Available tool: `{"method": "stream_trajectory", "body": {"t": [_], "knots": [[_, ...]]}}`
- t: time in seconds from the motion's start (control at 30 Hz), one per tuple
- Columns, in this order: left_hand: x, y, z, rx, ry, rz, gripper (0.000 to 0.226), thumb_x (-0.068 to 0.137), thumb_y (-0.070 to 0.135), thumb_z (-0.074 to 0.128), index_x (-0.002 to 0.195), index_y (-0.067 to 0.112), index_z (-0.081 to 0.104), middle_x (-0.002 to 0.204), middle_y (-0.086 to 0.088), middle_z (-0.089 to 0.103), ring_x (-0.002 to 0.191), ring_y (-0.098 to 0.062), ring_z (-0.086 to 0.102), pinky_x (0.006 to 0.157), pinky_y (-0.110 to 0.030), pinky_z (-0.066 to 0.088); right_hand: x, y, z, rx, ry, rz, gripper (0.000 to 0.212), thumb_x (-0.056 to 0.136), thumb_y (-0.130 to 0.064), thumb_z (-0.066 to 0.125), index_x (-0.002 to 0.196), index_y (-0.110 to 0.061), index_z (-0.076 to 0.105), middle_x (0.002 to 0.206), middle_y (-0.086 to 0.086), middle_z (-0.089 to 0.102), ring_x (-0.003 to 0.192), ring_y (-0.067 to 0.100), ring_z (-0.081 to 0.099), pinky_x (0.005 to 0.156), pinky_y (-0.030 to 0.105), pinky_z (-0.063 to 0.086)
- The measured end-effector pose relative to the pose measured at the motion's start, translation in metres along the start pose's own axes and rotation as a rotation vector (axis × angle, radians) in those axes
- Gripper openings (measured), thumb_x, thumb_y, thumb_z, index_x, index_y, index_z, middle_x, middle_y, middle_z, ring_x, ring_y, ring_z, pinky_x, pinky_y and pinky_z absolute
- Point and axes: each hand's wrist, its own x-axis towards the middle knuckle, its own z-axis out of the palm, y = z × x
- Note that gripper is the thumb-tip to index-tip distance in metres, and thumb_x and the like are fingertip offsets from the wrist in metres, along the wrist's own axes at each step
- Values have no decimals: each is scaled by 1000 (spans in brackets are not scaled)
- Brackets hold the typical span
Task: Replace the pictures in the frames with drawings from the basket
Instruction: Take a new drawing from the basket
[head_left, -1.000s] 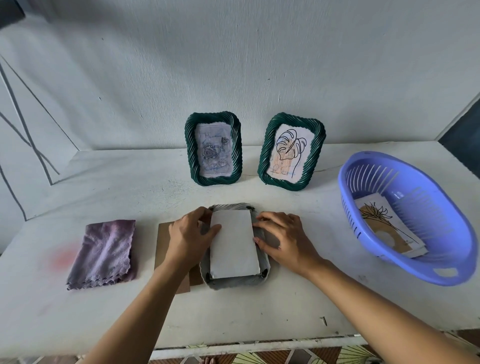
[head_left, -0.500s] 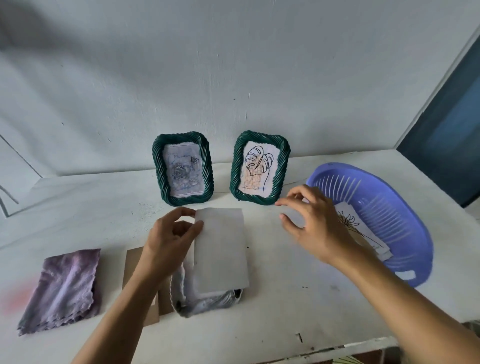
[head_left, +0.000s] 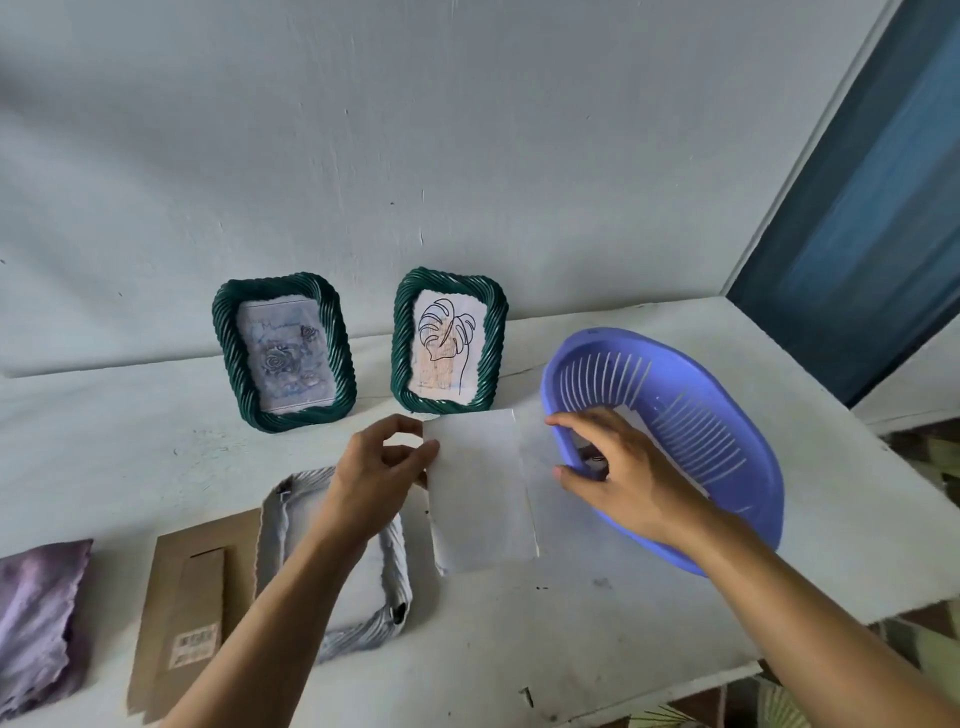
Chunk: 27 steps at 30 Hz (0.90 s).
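My left hand (head_left: 376, 470) pinches the left edge of a white picture sheet (head_left: 480, 491), blank back up, held above the table between the frames and the basket. An open white woven frame (head_left: 392, 571) lies face down under my left forearm, its brown backing board (head_left: 184, 603) beside it on the left. My right hand (head_left: 618, 473) reaches over the near rim of the blue basket (head_left: 727, 431) with fingers spread and holds nothing. The drawings inside are hidden behind that hand. Two green frames stand at the wall: a rose picture (head_left: 283, 351) and a leaf drawing (head_left: 447, 345).
A purple cloth (head_left: 36, 613) lies at the table's left edge. The white table (head_left: 597, 613) ends close in front and at the right beyond the basket. A dark blue panel (head_left: 872, 208) stands at the far right.
My left hand lifted the white sheet out of the lying frame and carried it right. My right hand left the frame and reached to the basket. The view swung right.
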Motion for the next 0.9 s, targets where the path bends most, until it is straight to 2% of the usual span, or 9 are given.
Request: {"method": "stream_trajectory", "body": {"t": [0.07,0.17,0.3,0.43,0.57,0.67,0.8,0.9], "knots": [[6,-6,12,13,-10,-31,3,95,13,66,96,14,64,74,-7,77,57,-14,66,66,-30,44,-2,0,0,94,6,49,49,87,-27,74,131,-35,57,110,-7,61,90,9,66,87,31,54],[17,-16,30,52,-24,-73,5,95,14,67,98,13,63,69,-2,75,55,-13,67,53,-23,41,-1,-2,-7,195,21,121,51,84,-29,77,130,-36,56,104,-14,65,88,4,67,85,27,55],[28,-23,54,69,-51,-88,7,93,12,68,93,16,62,71,-3,76,61,-19,72,70,-33,50,-1,0,-23,296,67,152,46,84,-27,79,125,-37,60,105,-13,67,90,4,67,85,21,54],[36,-26,77,194,-33,-31,14,89,12,71,90,23,62,77,2,76,64,-16,73,69,-32,54,-1,4,-42,411,85,172,45,84,-23,78,124,-37,61,109,-11,68,92,8,69,87,19,54],[38,-28,94,376,-12,128,25,86,11,73,104,21,60,79,5,70,64,-15,69,57,-20,51,0,6,-48,426,77,169,45,85,-25,77,124,-39,60,112,-13,68,92,9,69,86,19,54],[34,-32,98,488,0,281,35,83,14,77,110,22,57,86,6,67,64,-16,65,64,-34,55,1,5,-47,433,72,162,44,85,-25,77,123,-38,61,110,-12,68,89,11,68,84,21,55],[28,-44,88,767,63,549,28,84,34,76,108,26,63,106,3,61,88,-25,61,73,-39,52,0,4,-42,418,61,150,44,85,-25,77,125,-33,60,107,-11,68,85,10,68,82,20,55],[23,-55,70,916,-151,745,32,92,49,60,120,36,65,130,10,61,118,-21,57,85,-39,46,0,4,-35,379,47,130,46,85,-26,78,127,-31,60,109,-10,67,82,8,67,79,19,55]]}}
